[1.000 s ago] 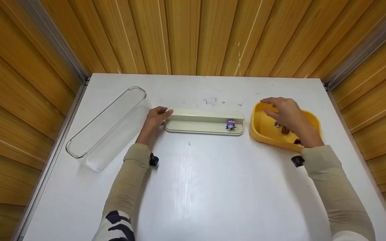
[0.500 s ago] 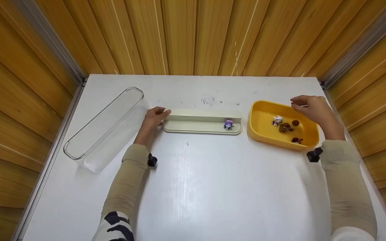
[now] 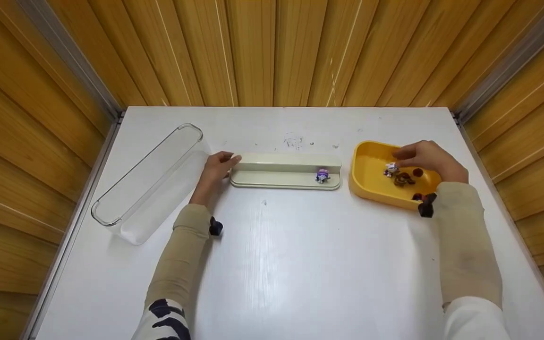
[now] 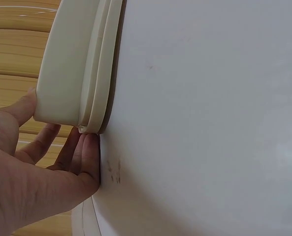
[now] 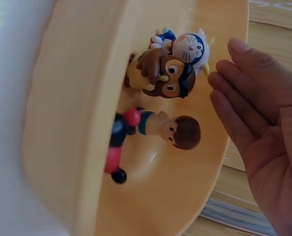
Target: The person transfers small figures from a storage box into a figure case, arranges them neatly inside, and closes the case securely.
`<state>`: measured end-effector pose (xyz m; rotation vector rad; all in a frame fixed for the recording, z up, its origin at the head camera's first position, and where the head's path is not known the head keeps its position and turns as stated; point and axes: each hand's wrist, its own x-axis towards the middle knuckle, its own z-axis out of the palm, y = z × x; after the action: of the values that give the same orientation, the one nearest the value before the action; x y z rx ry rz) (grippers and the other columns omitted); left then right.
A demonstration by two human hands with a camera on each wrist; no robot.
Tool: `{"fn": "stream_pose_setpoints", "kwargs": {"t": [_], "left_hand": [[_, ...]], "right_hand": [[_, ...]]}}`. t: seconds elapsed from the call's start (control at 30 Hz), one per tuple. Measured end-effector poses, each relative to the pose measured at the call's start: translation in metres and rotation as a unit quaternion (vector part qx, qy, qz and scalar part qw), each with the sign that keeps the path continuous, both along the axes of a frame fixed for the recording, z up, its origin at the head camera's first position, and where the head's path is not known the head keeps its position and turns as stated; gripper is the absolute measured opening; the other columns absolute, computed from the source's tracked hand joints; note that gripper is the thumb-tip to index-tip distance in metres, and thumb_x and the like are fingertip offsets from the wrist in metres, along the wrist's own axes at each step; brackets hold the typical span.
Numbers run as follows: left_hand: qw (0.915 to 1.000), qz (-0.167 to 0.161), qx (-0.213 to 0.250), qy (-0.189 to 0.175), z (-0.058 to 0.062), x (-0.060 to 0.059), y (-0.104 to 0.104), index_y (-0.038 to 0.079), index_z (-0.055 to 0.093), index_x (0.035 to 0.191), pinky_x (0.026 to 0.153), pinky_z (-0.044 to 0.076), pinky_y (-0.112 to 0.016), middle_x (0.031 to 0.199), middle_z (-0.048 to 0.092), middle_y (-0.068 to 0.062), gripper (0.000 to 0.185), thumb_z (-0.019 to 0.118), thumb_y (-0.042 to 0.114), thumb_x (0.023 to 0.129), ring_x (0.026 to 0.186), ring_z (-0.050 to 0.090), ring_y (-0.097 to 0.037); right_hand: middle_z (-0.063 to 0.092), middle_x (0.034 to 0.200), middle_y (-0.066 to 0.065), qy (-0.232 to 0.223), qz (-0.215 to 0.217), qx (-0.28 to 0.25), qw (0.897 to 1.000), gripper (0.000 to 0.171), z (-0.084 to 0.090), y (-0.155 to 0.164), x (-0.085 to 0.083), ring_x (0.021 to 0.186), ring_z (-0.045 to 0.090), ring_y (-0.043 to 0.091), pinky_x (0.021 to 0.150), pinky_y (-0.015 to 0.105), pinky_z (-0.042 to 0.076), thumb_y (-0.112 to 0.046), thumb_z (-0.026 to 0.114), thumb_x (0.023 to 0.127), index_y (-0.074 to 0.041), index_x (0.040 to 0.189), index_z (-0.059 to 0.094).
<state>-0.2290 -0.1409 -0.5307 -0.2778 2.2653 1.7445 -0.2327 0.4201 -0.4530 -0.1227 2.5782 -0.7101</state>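
My left hand [image 3: 217, 167] grips the left end of a long cream display stand [image 3: 276, 178], thumb on the raised back part and fingers at the base. On the stand's right end stands a small purple-hatted figurine [image 3: 322, 176]. My right hand [image 3: 430, 157] hovers over the yellow bin [image 3: 378, 197], fingers nearly straight and holding nothing. Nearest to its fingertips is a blue-and-white cat figurine [image 5: 189, 46] in a white horned hood. Beside that cat lie a brown owl figurine [image 5: 168, 76], a brown-haired figurine [image 5: 185, 132] and a red-and-black figurine [image 5: 117, 132], partly hidden by the bin wall.
A long clear plastic cover [image 3: 158, 198] lies slantwise on the left of the white table [image 3: 300, 264]. Wood-patterned panels [image 3: 276, 52] wall the table's back and sides.
My right hand moved off to the right of the bin, then came back left and lower, over the cat figurine. The left hand keeps its grip on the stand.
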Motion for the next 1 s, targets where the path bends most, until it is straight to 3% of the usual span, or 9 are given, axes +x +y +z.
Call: {"fn": "stream_pose_setpoints", "kwargs": {"t": [0.17, 0.3, 0.43, 0.57, 0.77, 1.0], "left_hand": [[1.0000, -0.003, -0.007, 0.002, -0.002, 0.002, -0.001, 0.001, 0.057, 0.138, 0.100, 0.051, -0.041, 0.134, 0.060, -0.016, 0.054, 0.067, 0.037, 0.099, 0.121, 0.056, -0.026], [0.9999, -0.003, -0.010, 0.004, -0.002, 0.000, -0.002, 0.000, 0.057, 0.138, 0.099, 0.051, -0.042, 0.134, 0.060, -0.016, 0.054, 0.067, 0.037, 0.100, 0.121, 0.057, -0.027], [0.9999, -0.004, -0.013, 0.003, -0.001, -0.001, -0.001, 0.000, 0.056, 0.139, 0.099, 0.052, -0.041, 0.134, 0.059, -0.016, 0.054, 0.067, 0.036, 0.100, 0.121, 0.057, -0.027], [0.9999, -0.007, -0.015, -0.001, 0.001, -0.002, -0.001, 0.000, 0.056, 0.139, 0.099, 0.051, -0.041, 0.135, 0.059, -0.017, 0.053, 0.067, 0.035, 0.100, 0.121, 0.056, -0.027], [0.9998, -0.014, -0.012, -0.003, 0.002, -0.004, 0.001, 0.000, 0.055, 0.140, 0.101, 0.050, -0.041, 0.136, 0.057, -0.017, 0.054, 0.066, 0.035, 0.100, 0.121, 0.055, -0.027], [1.0000, -0.005, 0.008, 0.000, -0.001, -0.001, -0.001, 0.000, 0.054, 0.141, 0.102, 0.050, -0.043, 0.138, 0.056, -0.017, 0.058, 0.068, 0.036, 0.099, 0.125, 0.054, -0.028]], "right_hand": [[0.058, 0.143, 0.020, -0.033, 0.008, 0.011, 0.999, 0.060, -0.005, -0.006, -0.008, 0.109, 0.060, 0.032, 0.099, 0.052, 0.052, -0.036, 0.075, 0.094, -0.008, 0.144, 0.057], [0.062, 0.136, 0.022, -0.041, 0.026, 0.025, 0.999, 0.053, -0.006, -0.013, -0.013, 0.103, 0.060, 0.029, 0.099, 0.052, 0.052, -0.029, 0.075, 0.095, -0.005, 0.140, 0.061], [0.066, 0.125, 0.020, -0.050, 0.022, 0.037, 0.998, 0.046, -0.010, -0.017, -0.016, 0.090, 0.059, 0.028, 0.085, 0.045, 0.057, -0.024, 0.074, 0.095, -0.005, 0.136, 0.064], [0.066, 0.113, 0.015, -0.063, 0.021, 0.040, 0.997, 0.042, -0.016, -0.015, -0.016, 0.079, 0.056, 0.027, 0.069, 0.035, 0.052, -0.021, 0.072, 0.097, -0.005, 0.135, 0.065], [0.063, 0.109, 0.015, -0.064, 0.014, 0.032, 0.997, 0.042, -0.018, -0.013, -0.016, 0.077, 0.054, 0.027, 0.066, 0.033, 0.049, -0.021, 0.071, 0.098, -0.006, 0.136, 0.065], [0.064, 0.121, 0.019, -0.054, 0.005, 0.013, 0.998, 0.037, -0.018, -0.012, -0.015, 0.085, 0.053, 0.026, 0.072, 0.031, 0.051, -0.020, 0.072, 0.097, -0.009, 0.132, 0.069]]}}
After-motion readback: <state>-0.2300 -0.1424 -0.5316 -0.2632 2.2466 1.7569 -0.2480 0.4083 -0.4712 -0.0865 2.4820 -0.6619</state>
